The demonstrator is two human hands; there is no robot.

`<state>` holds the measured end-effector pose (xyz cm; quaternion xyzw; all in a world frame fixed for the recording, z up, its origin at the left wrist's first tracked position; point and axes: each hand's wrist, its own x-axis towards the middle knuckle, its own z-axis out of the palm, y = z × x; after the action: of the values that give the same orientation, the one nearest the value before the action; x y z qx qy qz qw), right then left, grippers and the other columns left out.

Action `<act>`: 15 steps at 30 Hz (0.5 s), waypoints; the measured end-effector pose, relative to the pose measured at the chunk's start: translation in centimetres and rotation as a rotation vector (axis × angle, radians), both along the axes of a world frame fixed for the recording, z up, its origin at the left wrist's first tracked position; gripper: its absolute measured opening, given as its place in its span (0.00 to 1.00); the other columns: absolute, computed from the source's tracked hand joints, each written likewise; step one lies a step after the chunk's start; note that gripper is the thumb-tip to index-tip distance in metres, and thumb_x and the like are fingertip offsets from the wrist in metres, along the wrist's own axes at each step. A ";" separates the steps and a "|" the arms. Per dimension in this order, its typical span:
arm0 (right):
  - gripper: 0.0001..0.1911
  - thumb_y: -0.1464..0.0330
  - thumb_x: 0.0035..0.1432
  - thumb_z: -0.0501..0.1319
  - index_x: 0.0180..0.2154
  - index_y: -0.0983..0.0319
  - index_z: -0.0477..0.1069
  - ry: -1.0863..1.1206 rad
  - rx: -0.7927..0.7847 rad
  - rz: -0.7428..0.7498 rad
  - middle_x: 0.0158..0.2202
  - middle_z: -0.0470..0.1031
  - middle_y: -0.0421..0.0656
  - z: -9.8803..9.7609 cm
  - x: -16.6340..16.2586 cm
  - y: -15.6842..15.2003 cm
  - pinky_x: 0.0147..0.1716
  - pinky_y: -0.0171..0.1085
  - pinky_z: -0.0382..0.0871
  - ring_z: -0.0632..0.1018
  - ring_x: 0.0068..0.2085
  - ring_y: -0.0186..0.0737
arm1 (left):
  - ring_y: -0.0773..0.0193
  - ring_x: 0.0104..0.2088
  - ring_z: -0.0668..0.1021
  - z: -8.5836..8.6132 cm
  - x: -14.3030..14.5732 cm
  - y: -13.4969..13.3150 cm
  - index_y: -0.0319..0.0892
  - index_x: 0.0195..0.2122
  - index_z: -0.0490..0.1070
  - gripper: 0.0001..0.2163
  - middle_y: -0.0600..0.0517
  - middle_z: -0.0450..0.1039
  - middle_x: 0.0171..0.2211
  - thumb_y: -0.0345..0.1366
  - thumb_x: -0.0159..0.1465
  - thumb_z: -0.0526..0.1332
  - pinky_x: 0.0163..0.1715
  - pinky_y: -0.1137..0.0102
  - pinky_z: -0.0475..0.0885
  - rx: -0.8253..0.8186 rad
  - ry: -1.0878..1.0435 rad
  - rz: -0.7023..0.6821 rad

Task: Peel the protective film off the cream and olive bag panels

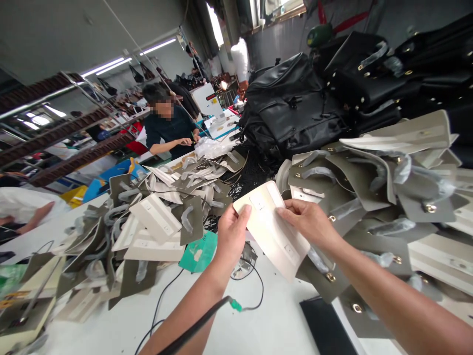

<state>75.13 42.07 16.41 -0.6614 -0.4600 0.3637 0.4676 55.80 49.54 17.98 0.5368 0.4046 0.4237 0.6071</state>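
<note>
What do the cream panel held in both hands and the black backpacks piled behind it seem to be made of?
Cream panel: likely faux leather or coated board, matte and smooth; it holds a flat shape with clean cut edges between the left hand and right hand.
Black backpacks: probably synthetic leather, with a soft sheen and creased folds; the real material cannot be confirmed.

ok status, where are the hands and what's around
Left hand and right hand both grip one cream panel above the white table. Grey-green flaps piled right, black bags behind. Black cable lies underneath.
</note>
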 end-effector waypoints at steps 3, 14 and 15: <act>0.16 0.54 0.60 0.62 0.32 0.59 0.78 -0.031 -0.015 -0.005 0.24 0.71 0.38 0.2 0.0 0.0 0.25 0.35 0.57 0.69 0.26 0.37 | 0.57 0.39 0.82 0.1 0.2 -0.5 0.40 0.48 0.75 0.22 0.45 0.81 0.44 0.47 0.58 0.71 0.38 0.67 0.77 -0.083 -0.035 0.010; 0.17 0.62 0.60 0.65 0.50 0.59 0.77 0.033 0.200 0.015 0.28 0.75 0.36 -1.1 0.2 -0.1 0.29 0.33 0.65 0.72 0.28 0.35 | 0.55 0.41 0.84 1.3 -1.0 5.0 0.46 0.37 0.81 0.16 0.57 0.84 0.38 0.37 0.46 0.77 0.40 0.64 0.82 -0.030 0.191 0.521; 0.15 0.62 0.60 0.65 0.48 0.58 0.78 -0.037 0.223 -0.038 0.29 0.76 0.37 -1.0 1.4 -0.2 0.30 0.34 0.66 0.73 0.29 0.36 | 0.55 0.42 0.84 1.9 -1.6 6.3 0.49 0.36 0.80 0.15 0.60 0.84 0.38 0.36 0.46 0.76 0.42 0.61 0.82 -0.011 0.177 0.610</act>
<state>76.54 41.82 15.43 -0.6205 -0.4935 0.2889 0.5366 54.16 55.79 19.85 0.4221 0.6006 0.5355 0.4175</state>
